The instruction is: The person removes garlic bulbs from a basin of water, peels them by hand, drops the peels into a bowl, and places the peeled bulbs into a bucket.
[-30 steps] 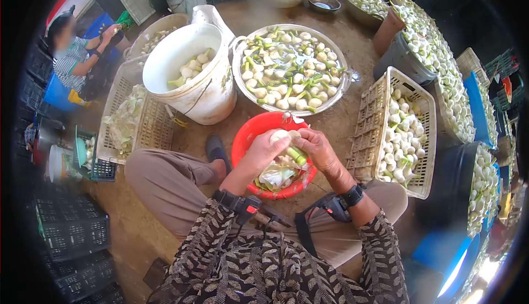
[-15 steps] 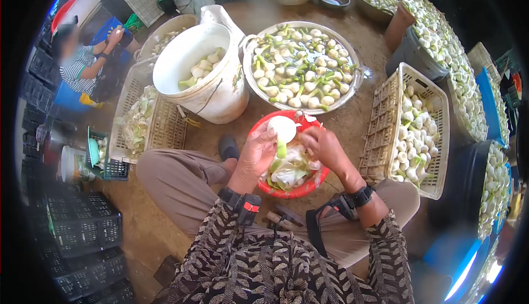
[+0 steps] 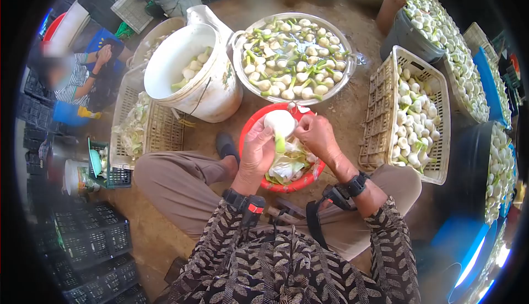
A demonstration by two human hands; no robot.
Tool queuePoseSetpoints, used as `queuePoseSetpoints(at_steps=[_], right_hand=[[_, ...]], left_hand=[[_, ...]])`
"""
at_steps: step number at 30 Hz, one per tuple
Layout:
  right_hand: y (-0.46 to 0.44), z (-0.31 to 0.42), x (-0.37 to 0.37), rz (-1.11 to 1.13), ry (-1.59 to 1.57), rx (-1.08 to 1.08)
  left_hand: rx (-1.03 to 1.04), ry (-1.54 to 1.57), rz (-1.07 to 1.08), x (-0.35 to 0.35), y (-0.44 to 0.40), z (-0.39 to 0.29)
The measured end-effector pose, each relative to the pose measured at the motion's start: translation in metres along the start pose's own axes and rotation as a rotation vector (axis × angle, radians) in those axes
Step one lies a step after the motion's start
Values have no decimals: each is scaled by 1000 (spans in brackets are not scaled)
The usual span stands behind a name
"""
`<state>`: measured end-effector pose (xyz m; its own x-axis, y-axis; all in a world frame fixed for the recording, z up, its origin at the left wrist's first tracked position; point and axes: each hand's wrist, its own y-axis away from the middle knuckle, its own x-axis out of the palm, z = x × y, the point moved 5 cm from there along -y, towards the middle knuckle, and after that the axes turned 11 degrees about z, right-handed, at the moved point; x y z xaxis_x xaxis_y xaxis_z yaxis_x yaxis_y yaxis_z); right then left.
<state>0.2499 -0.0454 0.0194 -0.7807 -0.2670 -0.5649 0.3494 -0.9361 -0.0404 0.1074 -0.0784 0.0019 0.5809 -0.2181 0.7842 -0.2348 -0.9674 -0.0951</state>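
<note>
L hand (image 3: 258, 152) has thumb & fingers closed on a white bulb (image 3: 280, 121), pinching it at its lower L side, green stem (image 3: 280, 143) pointing down. Bulb's held up over the far part of the red basin (image 3: 306, 182). R hand (image 3: 318, 134) is just beside bulb's R edge, fingers curled in, thumb drawn to them; can't tell if tips touch it or grip anything. Pale peelings (image 3: 289, 163) lie in the red basin, below both hands. Beyond, on L: white bucket (image 3: 212, 99) w/ a few stemmed bulbs (image 3: 193, 68); nr it, a round tub (image 3: 351, 68) full of more. Lattice crate (image 3: 377, 117), also w/ bulbs, is nr R knee (image 3: 405, 188). Far L: person in striped top (image 3: 71, 86), hands together.
</note>
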Motion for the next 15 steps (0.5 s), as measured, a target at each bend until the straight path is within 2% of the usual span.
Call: queuePoseSetpoints(at_steps=[1, 2, 3, 4, 5, 6, 8, 9, 11, 12, 13, 15], right_hand=[[2, -15, 17, 86, -33, 42], [2, -30, 33, 173, -65, 81], [4, -43, 53, 455, -181, 115], [7, -48, 58, 536, -205, 168], [10, -55, 64, 622, -227, 227], [12, -46, 56, 633, -220, 226], [7, -5, 6, 202, 77, -3], [6, 2, 5, 210, 86, 2], [0, 23, -6, 47, -314, -242], [-3, 4, -2, 205, -400, -58], [-4, -5, -6, 208, -390, -59], [-7, -20, -10, 205, -839, 26]], left_hand=[[6, -5, 0, -8, 1, 3], [-12, 141, -66, -23, 2, 10], [-31, 287, -130, -33, 2, 15], [4, 289, -20, -28, 1, 11], [12, 291, -26, -29, 2, 9], [4, 159, -60, -31, 1, 5], [-19, -56, -132, -29, 0, 0], [-17, -44, -135, -26, 2, 2], [-125, -408, -57, -19, 2, 9], [-215, -436, -36, -20, 2, 12], [-207, -429, -34, -22, 3, 9], [-299, -388, -4, -26, 6, 4]])
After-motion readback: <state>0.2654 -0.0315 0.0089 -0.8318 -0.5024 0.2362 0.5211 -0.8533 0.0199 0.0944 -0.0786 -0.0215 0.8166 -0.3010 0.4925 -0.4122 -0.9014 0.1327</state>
